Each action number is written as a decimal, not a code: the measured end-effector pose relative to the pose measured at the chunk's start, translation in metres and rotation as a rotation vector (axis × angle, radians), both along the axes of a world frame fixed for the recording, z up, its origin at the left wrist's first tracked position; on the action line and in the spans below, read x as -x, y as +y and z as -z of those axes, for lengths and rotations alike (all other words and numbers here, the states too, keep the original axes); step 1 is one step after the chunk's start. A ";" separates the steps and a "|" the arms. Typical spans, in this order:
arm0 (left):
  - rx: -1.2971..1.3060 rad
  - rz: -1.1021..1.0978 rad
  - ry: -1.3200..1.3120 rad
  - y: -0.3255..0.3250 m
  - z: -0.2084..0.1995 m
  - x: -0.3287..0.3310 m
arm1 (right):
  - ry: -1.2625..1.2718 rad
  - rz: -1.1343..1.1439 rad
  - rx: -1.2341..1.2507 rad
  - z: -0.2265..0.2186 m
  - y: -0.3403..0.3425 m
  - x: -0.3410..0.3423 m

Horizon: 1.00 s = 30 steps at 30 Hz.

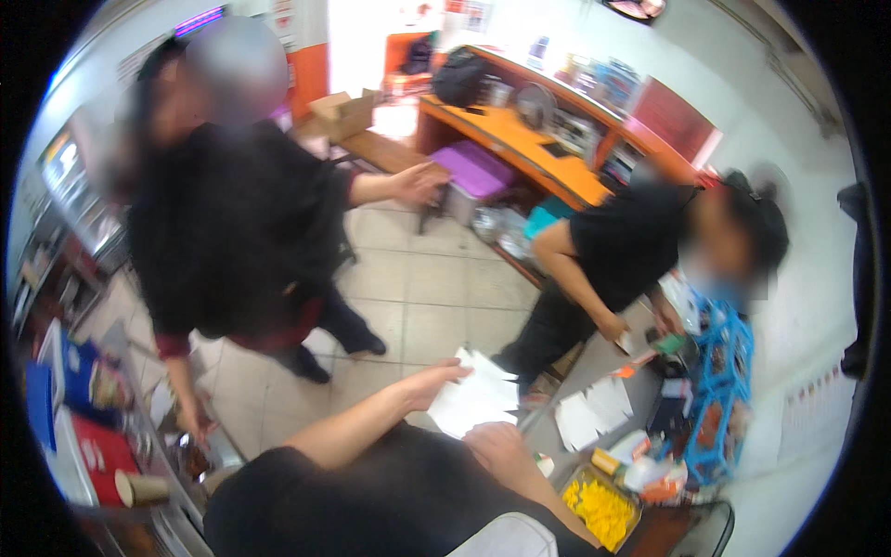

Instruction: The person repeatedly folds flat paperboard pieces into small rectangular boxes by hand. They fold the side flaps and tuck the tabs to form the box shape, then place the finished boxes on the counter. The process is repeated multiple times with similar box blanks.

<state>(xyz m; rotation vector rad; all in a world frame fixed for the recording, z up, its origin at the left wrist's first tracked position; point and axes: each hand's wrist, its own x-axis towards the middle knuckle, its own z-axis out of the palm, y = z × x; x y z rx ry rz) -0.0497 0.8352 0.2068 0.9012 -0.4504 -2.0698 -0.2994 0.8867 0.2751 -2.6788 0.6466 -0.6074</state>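
Observation:
A flat white sheet of card point(475, 397) with notched edges, like an unfolded box, is held up in front of my body. My left hand point(432, 385) grips its left side, thumb lying on top. At its lower edge my right hand point(501, 447) has the fingers curled against the card. Another white notched card point(594, 413) lies on the grey counter point(563, 379) to my right. Beside it, nearer to me, a metal tray point(633, 531) holds yellow pieces I cannot make out exactly.
A person in black point(241, 232) stands at the left, one arm stretched out. Another person point(631, 237) bends over the counter at right, near blue plastic baskets point(727, 357). Behind are an orange desk point(520, 144) and a purple-lidded bin point(473, 169). A red box point(97, 455) sits at left.

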 end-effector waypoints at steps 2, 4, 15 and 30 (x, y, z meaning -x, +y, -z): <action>0.037 -0.144 -0.380 0.002 0.003 -0.005 | -0.012 -0.062 -0.014 0.000 -0.005 -0.012; 0.153 -0.353 -0.427 0.008 0.002 -0.012 | -0.008 0.096 -0.148 -0.007 -0.020 -0.004; 0.711 -0.309 -0.644 0.023 -0.044 0.013 | -1.030 0.417 -0.736 -0.046 -0.088 -0.015; 1.464 -0.339 -1.387 0.060 -0.080 -0.002 | -0.045 0.400 -0.460 -0.055 -0.069 -0.009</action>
